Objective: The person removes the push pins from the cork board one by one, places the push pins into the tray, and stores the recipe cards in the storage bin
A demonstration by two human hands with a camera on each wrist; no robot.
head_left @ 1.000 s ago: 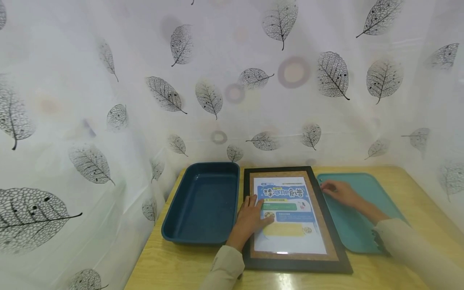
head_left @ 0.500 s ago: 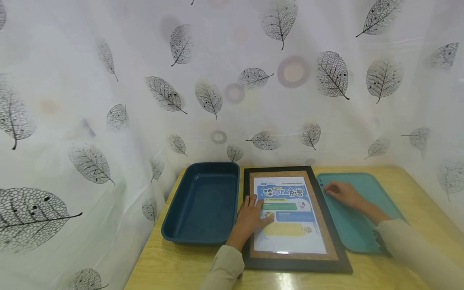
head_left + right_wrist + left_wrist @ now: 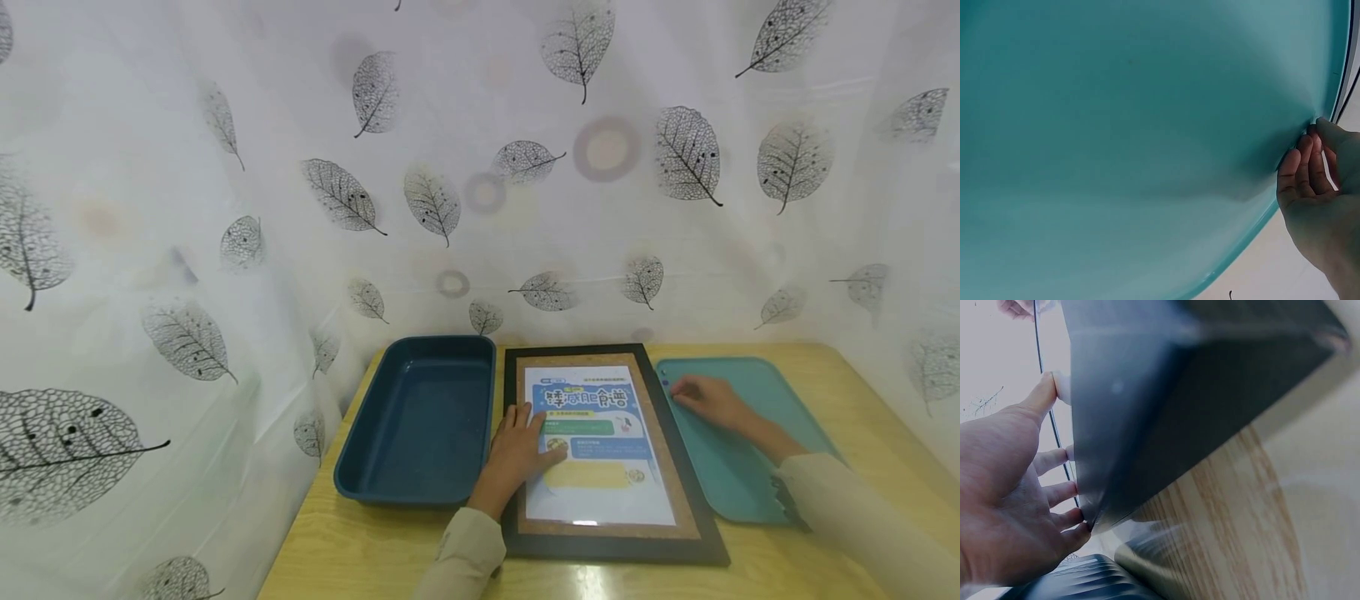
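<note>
A black-bordered picture frame (image 3: 600, 547) lies on the table with a printed poster (image 3: 600, 504) behind its clear front. My left hand (image 3: 512, 450) rests on its left side, fingers spread over the border and the poster. In the left wrist view the left hand (image 3: 1016, 481) lies along the dark edge of the frame (image 3: 1166, 419). Over the left part of a teal tray (image 3: 750, 383), my right hand (image 3: 712, 402) has its fingers curled together. The right wrist view shows the fingertips of that hand (image 3: 1329, 181) close to the tray's surface; whether they pinch something small is hidden.
A deep dark-blue tray (image 3: 420, 442) stands left of the frame. Two tiny dark spots (image 3: 664, 382) show at the teal tray's far left corner. A leaf-printed curtain (image 3: 480, 167) hangs behind and left of the wooden table (image 3: 360, 550).
My right hand has shifted slightly right from the teal tray's left edge, uncovering a tiny dark spot there. It has hardly moved in the last half second. The left hand stays put.
</note>
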